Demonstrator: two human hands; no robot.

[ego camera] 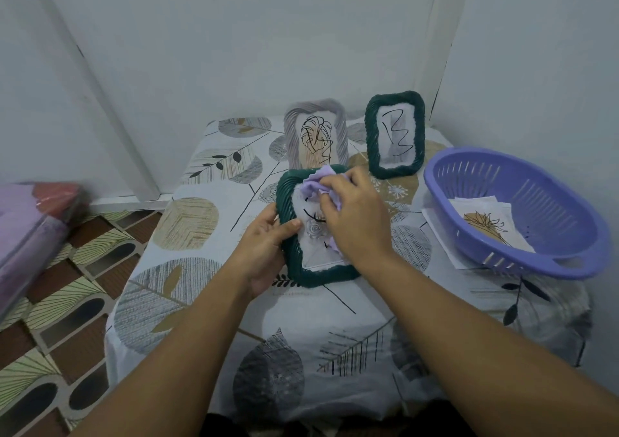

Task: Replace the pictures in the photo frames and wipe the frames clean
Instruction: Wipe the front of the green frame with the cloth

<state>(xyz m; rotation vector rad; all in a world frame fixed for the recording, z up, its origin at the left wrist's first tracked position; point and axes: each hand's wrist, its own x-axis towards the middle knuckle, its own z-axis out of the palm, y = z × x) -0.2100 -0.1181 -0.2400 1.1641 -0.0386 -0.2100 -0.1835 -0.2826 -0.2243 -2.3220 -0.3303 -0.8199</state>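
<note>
**On the counter: wiping step under way on the near green frame**

Across the counter (pixel 207 302), draped in a leaf-print cloth, the task's things are spread from the far corner to the middle. At the right edge sits a purple slotted basket (pixel 549 182) with loose printed pictures (pixel 485 225) lying inside and under it. Two frames stand against the far wall: a grey frame (pixel 290 128) and a dark green frame (pixel 371 142), each showing a line drawing. The third, a dark green woven frame (pixel 288 188), is held tilted at mid-counter. The left hand (pixel 264 245) grips its left border, thumb over the front. The right hand (pixel 355 215) is curled round a bunched lilac cloth (pixel 315 182), pressing it on the glazing near the top.

Judging by this, the wiping is in hand, the picture already seated. The next move likely calls for working the cloth over the lower glass and the ribbed border while the left hand steadies the frame.
</note>
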